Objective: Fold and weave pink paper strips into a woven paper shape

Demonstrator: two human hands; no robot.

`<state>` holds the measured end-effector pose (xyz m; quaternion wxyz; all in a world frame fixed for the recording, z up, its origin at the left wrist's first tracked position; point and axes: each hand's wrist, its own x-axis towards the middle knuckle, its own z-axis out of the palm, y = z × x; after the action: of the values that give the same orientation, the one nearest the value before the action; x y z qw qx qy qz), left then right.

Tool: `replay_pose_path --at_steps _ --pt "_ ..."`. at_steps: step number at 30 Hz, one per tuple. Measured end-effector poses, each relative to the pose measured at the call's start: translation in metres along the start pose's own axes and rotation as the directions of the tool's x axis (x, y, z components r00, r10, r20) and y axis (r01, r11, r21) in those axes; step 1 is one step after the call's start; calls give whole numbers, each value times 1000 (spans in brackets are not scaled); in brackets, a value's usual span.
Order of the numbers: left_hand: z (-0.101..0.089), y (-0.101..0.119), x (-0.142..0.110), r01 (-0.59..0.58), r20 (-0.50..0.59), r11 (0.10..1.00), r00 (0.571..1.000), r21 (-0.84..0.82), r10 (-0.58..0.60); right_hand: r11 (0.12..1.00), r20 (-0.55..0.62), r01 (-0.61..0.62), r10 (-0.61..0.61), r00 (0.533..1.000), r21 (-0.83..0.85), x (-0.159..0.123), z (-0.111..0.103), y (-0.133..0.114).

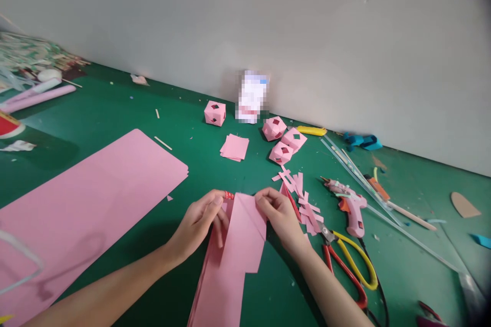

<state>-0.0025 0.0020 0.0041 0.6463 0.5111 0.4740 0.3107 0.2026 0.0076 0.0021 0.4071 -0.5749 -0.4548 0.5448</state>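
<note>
Since the pink sheet (244, 237) looks light and easily creased, its edges suit a gentle hold; it sits toward six o'clock, the right hand (283, 217) pinching its one o'clock corner, the left hand (194, 225) at eleven, grip unclear

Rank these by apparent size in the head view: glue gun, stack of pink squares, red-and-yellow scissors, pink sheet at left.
Pink sheet at left
Red-and-yellow scissors
Glue gun
Stack of pink squares
</note>
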Motion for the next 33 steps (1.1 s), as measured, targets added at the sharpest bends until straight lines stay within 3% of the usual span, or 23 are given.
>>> replay_pose_path --at_steps 2,5,10,14,17,22,33 --pt "1 0 0 -47 3 998 999 36 47 999 99 25 -21 995 -35 -4 3 -2" --pt "3 -2 0 -114 -28 983 992 147 120 990 153 88 -70 986 -113 -9 8 1" --pt "3 -6 0 -105 -55 977 992 187 117 982 116 109 -91 989 -154 -10 11 5" --pt "2 -4 0 -85 -87 989 992 118 95 995 140 9 4 990 -96 -8 11 1" --pt "2 0 0 -65 -68 991 995 114 73 989 130 -19 38 991 -149 -7 13 0" --pt "3 1 0 -98 -23 973 994 209 105 963 64 36 -19 998 -266 -6 13 9" --pt "7 -4 0 -148 -21 953 987 262 159 959 211 190 -145 967 -213 -12 14 2"
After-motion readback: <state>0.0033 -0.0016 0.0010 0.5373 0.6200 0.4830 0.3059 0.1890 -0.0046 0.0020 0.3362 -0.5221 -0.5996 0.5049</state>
